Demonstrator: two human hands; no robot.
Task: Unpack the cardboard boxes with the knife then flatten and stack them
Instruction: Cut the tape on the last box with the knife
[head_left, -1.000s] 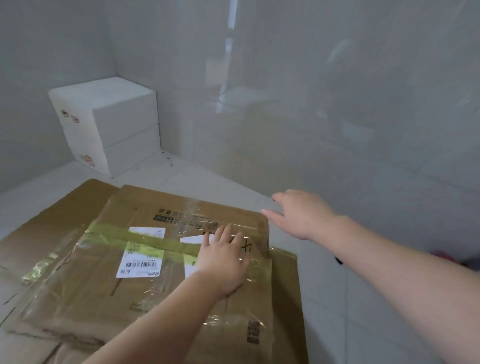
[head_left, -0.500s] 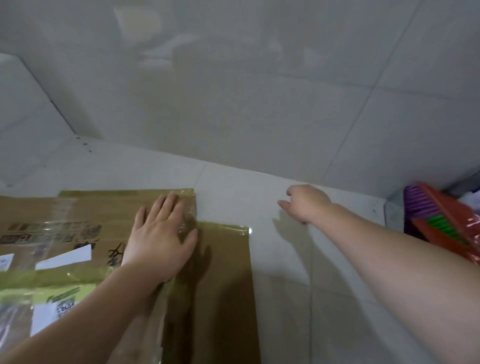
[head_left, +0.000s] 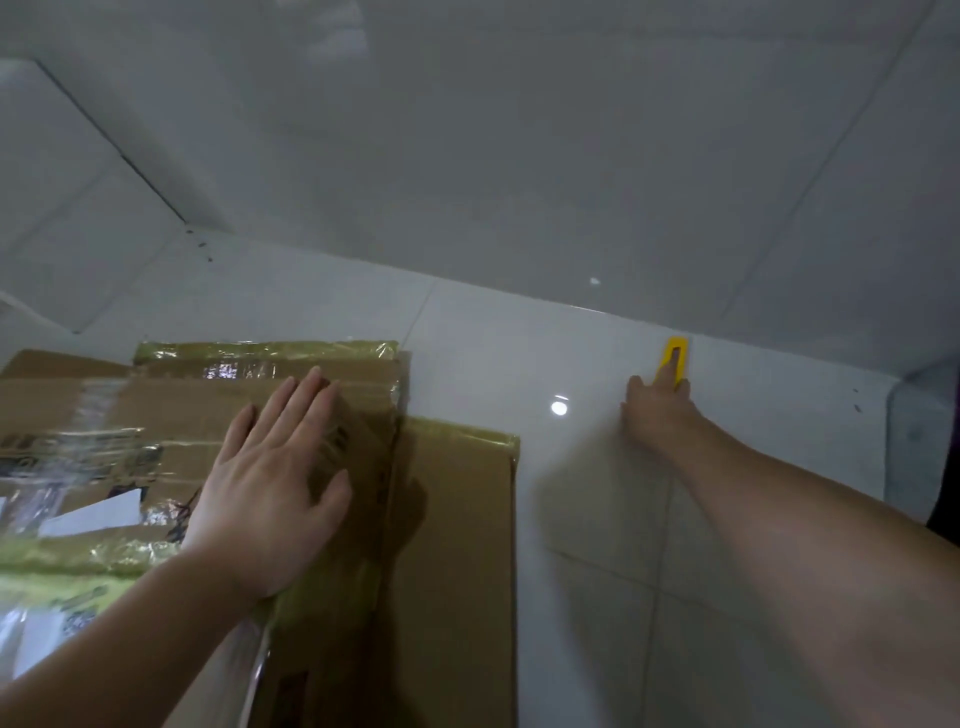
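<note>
Yellow knife (head_left: 674, 362), at two o'clock by the wall, had come under the right hand (head_left: 655, 415), whose fingers now touched it; grip unclear. Left hand (head_left: 272, 480) stayed flat, fingers spread, on the flattened boxes (head_left: 457, 519) at nine o'clock, so more cutting looked likely.

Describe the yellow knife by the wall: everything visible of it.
The yellow knife is a slim, flat utility cutter that looks like plastic, with a darker slot running along its body. It lies on the white tiled floor close to the foot of the wall, pointing away from the person, well right of the flattened cardboard. The right hand reaches it: fingers cover its near end, one finger lying along its body. No blade can be made out. The left hand is nowhere near it.
</note>
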